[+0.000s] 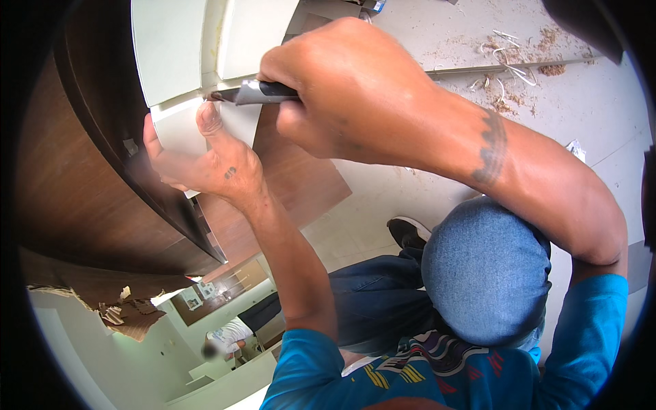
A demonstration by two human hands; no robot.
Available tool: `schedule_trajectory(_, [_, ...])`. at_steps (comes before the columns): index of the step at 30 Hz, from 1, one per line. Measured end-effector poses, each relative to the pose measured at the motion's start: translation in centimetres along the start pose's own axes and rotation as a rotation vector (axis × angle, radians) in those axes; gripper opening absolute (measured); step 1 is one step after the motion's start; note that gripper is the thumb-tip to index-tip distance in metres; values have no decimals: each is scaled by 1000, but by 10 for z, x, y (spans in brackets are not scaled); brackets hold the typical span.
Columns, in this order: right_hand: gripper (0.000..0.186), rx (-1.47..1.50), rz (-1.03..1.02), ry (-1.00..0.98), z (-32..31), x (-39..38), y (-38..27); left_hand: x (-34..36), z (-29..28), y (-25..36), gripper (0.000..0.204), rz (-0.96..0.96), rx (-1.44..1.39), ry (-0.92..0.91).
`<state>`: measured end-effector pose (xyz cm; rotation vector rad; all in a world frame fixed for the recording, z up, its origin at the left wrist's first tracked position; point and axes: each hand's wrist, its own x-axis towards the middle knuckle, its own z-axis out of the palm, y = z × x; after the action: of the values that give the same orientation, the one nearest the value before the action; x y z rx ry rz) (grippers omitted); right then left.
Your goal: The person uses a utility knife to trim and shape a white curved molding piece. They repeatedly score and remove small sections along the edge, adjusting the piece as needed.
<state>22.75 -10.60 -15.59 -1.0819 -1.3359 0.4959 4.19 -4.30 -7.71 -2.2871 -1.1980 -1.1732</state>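
Note:
My right hand (362, 89) is closed round a utility knife (263, 91) with a dark handle and a silver head. The knife points left, and its tip meets the corner of a white panel (167, 58) where two pale strips join. Just below that tip, my left hand (219, 164) grips a white end piece (179, 130) of the panel. Its thumb lies on the near face, close to the knife tip, while the other fingers wrap round the left edge and are partly hidden.
A dark brown wooden board (96, 164) stands at the left, with torn cardboard (133, 318) below it. A flat brown board (307, 181) lies beyond my left forearm. White strips (512, 61) and shavings litter the floor at upper right. Another person (229, 338) is at lower left.

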Motion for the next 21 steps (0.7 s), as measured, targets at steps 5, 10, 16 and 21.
schedule_trajectory(5, [12,-23,15,42,-2,-3,0,-1,0,2,85,13,55,23])
schedule_trajectory(10, [12,-28,23,53,3,4,0,-1,0,1,85,-11,24,1])
schedule_trajectory(16, [14,-39,17,66,7,8,-1,-1,0,1,85,-8,36,4])
schedule_trajectory(21, [14,-47,12,15,-1,11,-3,-1,1,0,85,12,46,6])
